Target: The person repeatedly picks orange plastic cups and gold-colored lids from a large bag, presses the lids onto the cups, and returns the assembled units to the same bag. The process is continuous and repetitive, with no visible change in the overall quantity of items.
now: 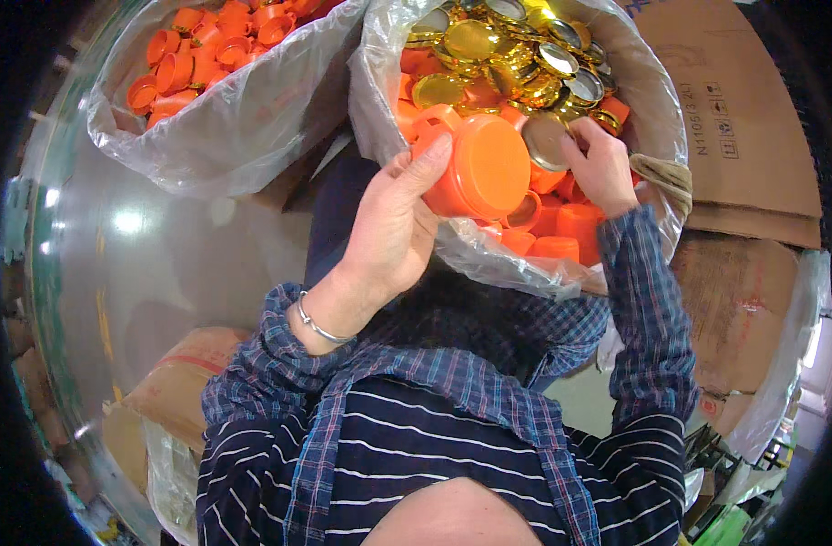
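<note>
My left hand (399,214) is closed around an orange plastic cup (493,168) with a loop handle. Its smooth round end faces up and to the right, above the near part of a lined bin. Fingers of my right hand (602,164) are bent and pinch the edge of a round metallic disc-shaped lid (547,142), just right of the cup. Beneath both hands, more orange cups (554,247) lie in the bin. Shiny gold and silver lids (516,59) are heaped at its far side.
Clear plastic (379,100) lines this bin. A second plastic-lined container (225,136), at the far left, holds many orange cups (175,73). Cardboard (752,136) stands along the right side. On the floor at the left, a brown package (184,373) sits near my elbow.
</note>
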The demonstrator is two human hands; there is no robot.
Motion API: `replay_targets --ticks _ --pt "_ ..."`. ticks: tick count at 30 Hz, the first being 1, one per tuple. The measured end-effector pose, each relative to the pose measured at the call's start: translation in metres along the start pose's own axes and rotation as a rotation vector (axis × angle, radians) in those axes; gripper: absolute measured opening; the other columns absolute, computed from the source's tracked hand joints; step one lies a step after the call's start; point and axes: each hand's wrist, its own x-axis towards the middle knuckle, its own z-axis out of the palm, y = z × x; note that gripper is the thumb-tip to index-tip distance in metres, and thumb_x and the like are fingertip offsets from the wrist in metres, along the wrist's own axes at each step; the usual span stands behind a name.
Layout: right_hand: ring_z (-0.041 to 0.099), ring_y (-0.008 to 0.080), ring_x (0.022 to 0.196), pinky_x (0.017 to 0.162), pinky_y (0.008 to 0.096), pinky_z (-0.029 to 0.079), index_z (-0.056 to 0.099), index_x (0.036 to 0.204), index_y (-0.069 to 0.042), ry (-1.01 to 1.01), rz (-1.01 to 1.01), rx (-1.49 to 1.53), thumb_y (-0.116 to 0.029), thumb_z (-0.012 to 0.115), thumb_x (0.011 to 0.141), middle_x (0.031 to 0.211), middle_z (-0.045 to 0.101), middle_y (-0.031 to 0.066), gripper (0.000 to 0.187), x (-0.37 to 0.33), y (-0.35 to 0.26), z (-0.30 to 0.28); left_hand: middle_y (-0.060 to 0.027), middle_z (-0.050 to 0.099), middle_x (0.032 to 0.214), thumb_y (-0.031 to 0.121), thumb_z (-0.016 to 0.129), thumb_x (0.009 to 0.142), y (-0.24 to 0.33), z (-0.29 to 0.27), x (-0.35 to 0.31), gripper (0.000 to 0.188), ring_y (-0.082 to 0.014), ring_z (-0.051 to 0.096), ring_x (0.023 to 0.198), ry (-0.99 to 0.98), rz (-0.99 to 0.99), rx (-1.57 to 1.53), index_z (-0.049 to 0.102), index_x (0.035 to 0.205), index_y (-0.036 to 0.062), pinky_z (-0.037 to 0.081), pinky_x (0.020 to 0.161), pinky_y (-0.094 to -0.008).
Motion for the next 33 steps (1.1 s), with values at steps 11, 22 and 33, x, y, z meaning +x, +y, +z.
replay_targets --ticks 11,22,33 --pt "0.045 0.0411 0.129 0.111 0.0507 0.031 0.048 0.132 -0.001 0.224 -0.426 0.335 -0.046 0.074 0.079 0.140 0.048 0.0242 0.074 -0.074 -0.124 -0.017 -0.0063 0.060 0.123 0.025 0.057 0.102 -0.030 0.030 -0.018 0.037 -0.0158 0.059 0.112 0.052 0.077 0.033 0.052 0.132 0.0038 0.048 0.099 -0.0315" --pt "0.040 0.0421 0.134 0.113 0.0466 0.029 0.039 0.142 0.008 0.483 -0.319 0.586 -0.034 0.050 0.096 0.144 0.041 0.0289 0.064 -0.097 -0.136 0.025 -0.0086 0.062 0.121 0.017 0.057 0.100 -0.039 0.036 -0.029 0.036 -0.0173 0.061 0.111 0.042 0.233 0.154 0.051 0.131 0.0000 0.047 0.099 -0.0315" --pt "0.047 0.0320 0.126 0.111 0.0397 0.033 0.040 0.140 0.003 0.436 0.050 1.106 -0.012 0.051 0.094 0.139 0.045 0.0197 0.050 -0.091 -0.151 0.035 -0.0051 0.063 0.111 0.019 0.066 0.097 -0.049 0.019 -0.023 0.039 -0.0116 0.060 0.100 -0.117 0.524 0.416 0.051 0.126 -0.0016 0.049 0.089 -0.0277"
